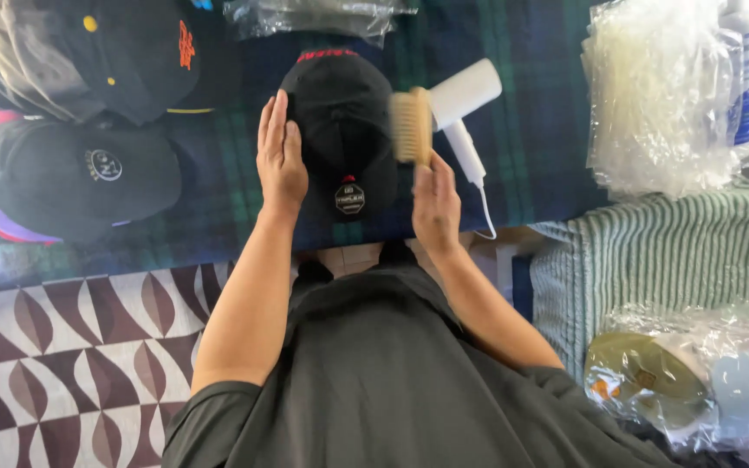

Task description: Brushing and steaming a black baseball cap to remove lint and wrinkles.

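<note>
Left hand [281,160] flat, fingers together, pressed vs. left side of black cap [340,130] at centre of frame, apparently bracing it so it can't slide. Right hand [435,204] clamped round handle of wooden brush [412,126], bristle head up at cap's right edge, blurred, so likely mid-stroke. Cap lying crown up on dark plaid cloth [530,130], brim toward top of frame, small round sticker near bottom edge, close to body, within easy reach of both hands. Just right of brush: white handheld appliance [464,108] w/ cord, lying on cloth, near right hand. Upper left of frame: pile of other caps [71,104], mostly black, stacked apart from the one being brushed. Top centre: clear plastic bag [314,16]. Upper right: heap of clear bags [661,95], prob. kept ready as packing. Right middle: green striped towel [661,251]. Lower right: bagged cap [643,377], olive. Lower left: patterned floor [54,347], maroon and white.
</note>
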